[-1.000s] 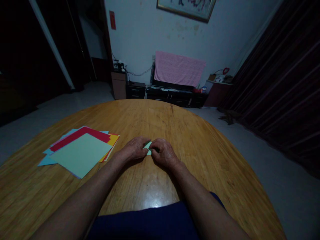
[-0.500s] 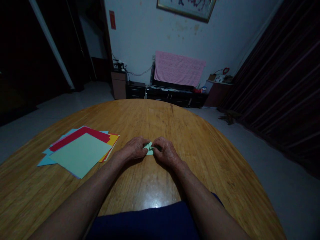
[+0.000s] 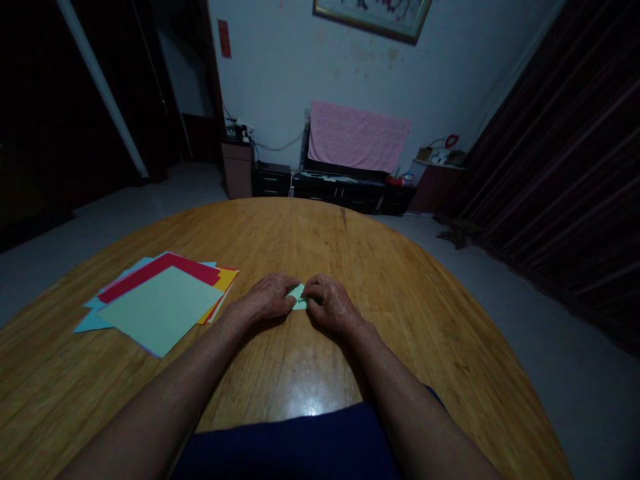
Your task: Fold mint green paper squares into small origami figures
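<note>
"My left hand [image 3: 273, 297] holds the left end of a small folded green paper [image 3: 300, 305], with my thumb and fingers on it."

"What is your other hand doing?"

"My right hand [image 3: 330, 302] pinches the right end. Its fingers are bent and hide part of the paper."

"Where is the little paper?"

"On the wooden surface [image 3: 400, 300], between my two hands."

"And what is over on the left?"

"A messy pile of big sheets [image 3: 143, 275], near my left arm [image 3: 167, 393]. A light green sheet [image 3: 163, 310] is on top. Red, yellow [image 3: 227, 277] and blue [image 3: 93, 322] ones peek out from under it."
</note>
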Demonstrator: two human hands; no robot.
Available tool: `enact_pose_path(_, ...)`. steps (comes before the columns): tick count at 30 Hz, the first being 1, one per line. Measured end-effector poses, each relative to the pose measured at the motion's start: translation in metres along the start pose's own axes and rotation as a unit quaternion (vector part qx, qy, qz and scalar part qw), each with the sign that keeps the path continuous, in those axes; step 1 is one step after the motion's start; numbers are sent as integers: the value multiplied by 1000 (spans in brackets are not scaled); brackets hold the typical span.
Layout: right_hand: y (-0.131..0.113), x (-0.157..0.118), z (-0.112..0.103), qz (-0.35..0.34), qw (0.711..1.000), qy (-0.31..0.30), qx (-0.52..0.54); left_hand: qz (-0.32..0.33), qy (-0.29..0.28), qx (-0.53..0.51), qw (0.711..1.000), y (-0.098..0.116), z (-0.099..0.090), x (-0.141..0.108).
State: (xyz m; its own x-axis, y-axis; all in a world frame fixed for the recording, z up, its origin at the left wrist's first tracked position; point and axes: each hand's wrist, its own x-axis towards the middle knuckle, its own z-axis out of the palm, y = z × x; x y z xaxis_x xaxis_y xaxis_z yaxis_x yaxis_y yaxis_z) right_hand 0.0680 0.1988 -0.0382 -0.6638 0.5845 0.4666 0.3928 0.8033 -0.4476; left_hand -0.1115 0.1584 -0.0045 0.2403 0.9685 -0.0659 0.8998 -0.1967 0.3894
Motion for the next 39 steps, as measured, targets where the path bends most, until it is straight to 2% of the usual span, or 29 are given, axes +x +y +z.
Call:
enact_pose_path(12,3,-1,0,-20,1000,-6,1,26,20,3,999,-4,4,1)
enact_pose_path(39,5,-1,0,-31,999,-24,-28,19,15,7,1000,-5,5,3)
